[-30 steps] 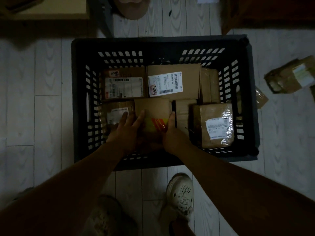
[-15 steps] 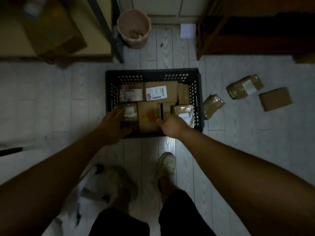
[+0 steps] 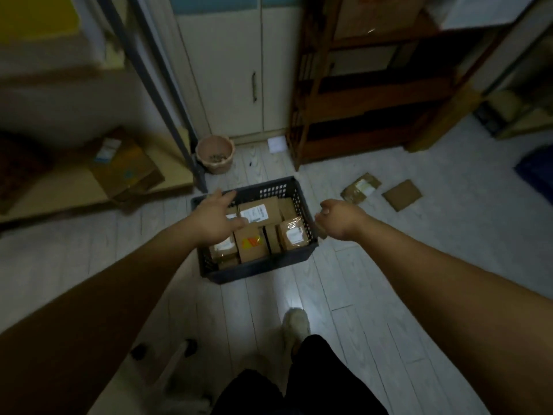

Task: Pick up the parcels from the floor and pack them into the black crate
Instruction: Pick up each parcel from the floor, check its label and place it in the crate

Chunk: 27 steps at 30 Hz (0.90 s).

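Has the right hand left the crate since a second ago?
Yes. The right hand has lifted out and now sits right of the crate wall, empty, toward the floor parcels.

Left hand (image 3: 214, 218) spread, empty; right hand (image 3: 339, 218) loosely curled.

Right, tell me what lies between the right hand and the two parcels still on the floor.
Nothing visible. The right hand, empty, hangs beside the black crate; only bare floor separates it from the taped parcel and the flat brown parcel beyond it.
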Each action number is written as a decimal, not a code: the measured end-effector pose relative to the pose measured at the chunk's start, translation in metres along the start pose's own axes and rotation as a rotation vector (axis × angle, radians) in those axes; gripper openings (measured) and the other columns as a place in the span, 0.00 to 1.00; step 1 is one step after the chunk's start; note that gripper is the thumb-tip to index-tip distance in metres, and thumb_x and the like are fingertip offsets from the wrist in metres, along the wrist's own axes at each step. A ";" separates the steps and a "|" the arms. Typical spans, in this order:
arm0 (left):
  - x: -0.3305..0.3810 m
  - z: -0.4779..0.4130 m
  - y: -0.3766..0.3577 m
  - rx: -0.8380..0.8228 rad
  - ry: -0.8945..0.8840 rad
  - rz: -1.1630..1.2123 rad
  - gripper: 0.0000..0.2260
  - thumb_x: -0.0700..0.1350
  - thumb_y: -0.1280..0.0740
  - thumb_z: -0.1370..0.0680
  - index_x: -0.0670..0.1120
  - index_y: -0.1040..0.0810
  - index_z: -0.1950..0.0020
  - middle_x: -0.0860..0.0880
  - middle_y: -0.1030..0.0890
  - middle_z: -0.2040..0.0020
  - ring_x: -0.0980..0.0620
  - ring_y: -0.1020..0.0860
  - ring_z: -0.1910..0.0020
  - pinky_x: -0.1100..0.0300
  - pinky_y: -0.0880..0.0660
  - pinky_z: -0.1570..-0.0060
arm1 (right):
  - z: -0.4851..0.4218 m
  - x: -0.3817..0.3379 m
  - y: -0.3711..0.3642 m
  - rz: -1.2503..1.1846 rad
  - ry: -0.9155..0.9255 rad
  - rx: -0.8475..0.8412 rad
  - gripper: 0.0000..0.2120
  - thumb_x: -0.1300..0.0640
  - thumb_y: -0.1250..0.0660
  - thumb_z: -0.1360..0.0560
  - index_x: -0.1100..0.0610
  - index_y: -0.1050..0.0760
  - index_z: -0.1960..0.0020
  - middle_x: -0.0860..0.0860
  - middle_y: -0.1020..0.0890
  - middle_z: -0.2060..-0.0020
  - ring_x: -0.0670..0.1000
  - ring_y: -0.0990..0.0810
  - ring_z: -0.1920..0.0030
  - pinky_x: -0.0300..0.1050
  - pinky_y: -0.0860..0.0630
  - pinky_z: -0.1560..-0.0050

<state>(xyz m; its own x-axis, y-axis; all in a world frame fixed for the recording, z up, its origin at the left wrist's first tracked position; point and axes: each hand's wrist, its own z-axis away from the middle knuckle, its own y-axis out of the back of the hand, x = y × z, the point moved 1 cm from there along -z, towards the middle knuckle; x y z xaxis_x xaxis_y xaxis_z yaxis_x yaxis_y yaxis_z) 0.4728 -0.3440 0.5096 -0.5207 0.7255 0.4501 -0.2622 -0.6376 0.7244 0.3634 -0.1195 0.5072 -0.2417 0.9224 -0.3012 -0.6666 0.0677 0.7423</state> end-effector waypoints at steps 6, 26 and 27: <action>0.099 0.048 0.023 0.077 -0.169 -0.106 0.36 0.56 0.35 0.24 0.50 0.50 0.22 0.46 0.52 0.21 0.46 0.51 0.23 0.53 0.51 0.26 | 0.086 0.067 0.061 0.087 -0.133 0.184 0.29 0.45 0.44 0.19 0.55 0.45 0.23 0.57 0.37 0.26 0.58 0.34 0.29 0.51 0.34 0.33; 0.460 0.031 -0.070 0.086 -0.345 -0.113 0.34 0.56 0.36 0.24 0.54 0.51 0.23 0.48 0.54 0.21 0.46 0.54 0.23 0.48 0.50 0.25 | 0.219 0.395 0.237 0.008 -0.218 0.379 0.28 0.46 0.42 0.20 0.53 0.43 0.23 0.54 0.39 0.25 0.55 0.38 0.26 0.49 0.39 0.29; 0.467 0.024 -0.074 0.071 -0.333 -0.107 0.34 0.56 0.36 0.24 0.54 0.50 0.23 0.48 0.54 0.21 0.46 0.53 0.23 0.48 0.49 0.25 | 0.212 0.404 0.242 -0.005 -0.212 0.381 0.28 0.46 0.42 0.20 0.53 0.43 0.23 0.54 0.39 0.25 0.55 0.38 0.26 0.50 0.39 0.29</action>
<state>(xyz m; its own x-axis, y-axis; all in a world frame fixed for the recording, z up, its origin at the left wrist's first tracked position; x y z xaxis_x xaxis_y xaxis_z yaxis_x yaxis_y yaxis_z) 0.2682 0.0480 0.6787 -0.1972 0.8392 0.5068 -0.2374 -0.5425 0.8058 0.2534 0.3498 0.6922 -0.0628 0.9766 -0.2057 -0.3500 0.1715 0.9209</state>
